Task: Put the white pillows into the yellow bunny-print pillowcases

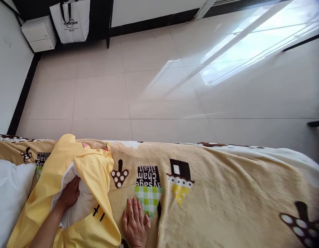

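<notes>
A yellow pillowcase [91, 229] lies rumpled on the bed, its zip slit gaping open at the middle. Inside the slit shows a white pillow [83, 203]. My left hand [70, 193] reaches through this opening, its fingers bent into the white pillow; the fingertips are hidden. To the right of the pillowcase, my right hand [136, 220] rests flat on the tan patterned blanket [213, 199], fingers stretched out and holding nothing.
Another white pillow [11, 193] lies at the bed's left end. Beyond the bed's far edge stretches a tiled floor [102, 96]. A white tote bag [71, 24] and white boxes [39, 34] stand on a black shelf near the wall. Dark thin legs show at right.
</notes>
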Demonstrator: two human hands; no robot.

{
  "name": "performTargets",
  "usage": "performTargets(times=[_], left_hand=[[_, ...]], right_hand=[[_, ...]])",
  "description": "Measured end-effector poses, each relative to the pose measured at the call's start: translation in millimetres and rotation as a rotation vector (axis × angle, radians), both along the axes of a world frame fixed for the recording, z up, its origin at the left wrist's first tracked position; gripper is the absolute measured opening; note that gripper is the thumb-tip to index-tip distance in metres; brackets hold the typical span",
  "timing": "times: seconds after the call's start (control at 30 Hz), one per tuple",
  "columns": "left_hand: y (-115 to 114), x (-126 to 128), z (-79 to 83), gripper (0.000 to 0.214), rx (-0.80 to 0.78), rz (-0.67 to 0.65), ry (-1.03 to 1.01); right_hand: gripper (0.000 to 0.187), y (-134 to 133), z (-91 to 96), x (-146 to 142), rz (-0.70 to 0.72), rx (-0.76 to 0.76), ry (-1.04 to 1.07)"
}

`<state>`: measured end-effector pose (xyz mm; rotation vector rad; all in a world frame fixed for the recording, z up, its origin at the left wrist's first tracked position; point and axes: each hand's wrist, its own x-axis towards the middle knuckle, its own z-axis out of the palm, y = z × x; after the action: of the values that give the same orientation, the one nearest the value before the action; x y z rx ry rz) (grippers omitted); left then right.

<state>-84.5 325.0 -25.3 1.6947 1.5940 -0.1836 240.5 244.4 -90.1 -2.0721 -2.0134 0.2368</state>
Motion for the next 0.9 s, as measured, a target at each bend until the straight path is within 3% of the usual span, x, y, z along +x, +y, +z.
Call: performTargets(times=[0.17, 0.3, 0.53, 0.67, 0.77, 0.83, 0.9], left_hand=[[-1, -7, -6.7, 0.060, 0.058, -0.031, -0.004], [-3, -8, 3.4, 0.060, 0.111, -0.035, 0.067], [1, 4, 38.1, 0.060, 0.136, 0.014, 0.076], [4, 28, 75.7, 0.057, 0.215, 0.095, 0.105], [-24, 52, 112.8, 0.049, 0.484, 0.339, 0.204], [-65, 62, 133.8, 0.037, 0.717, 0.557, 0.218], [-121, 60, 145.2, 0.022, 0.900, 0.798, 0.222]], right_hand=[[0.067, 2, -6.9, 0, 0.024, 0.067, -0.050], [0.068, 5, -6.4, -3, 0.033, 0.080, -0.087], [0.066, 6, -10.9, -7, 0.030, 0.142, -0.097], [0.066, 6, -14.5, -8, 0.033, 0.155, -0.094], [0.066, 5, -14.2, -10, 0.048, 0.160, -0.087], [0.065, 5, -12.4, -12, 0.039, 0.165, -0.074], [0.065, 5, -9.0, -14, 0.023, 0.159, -0.068]])
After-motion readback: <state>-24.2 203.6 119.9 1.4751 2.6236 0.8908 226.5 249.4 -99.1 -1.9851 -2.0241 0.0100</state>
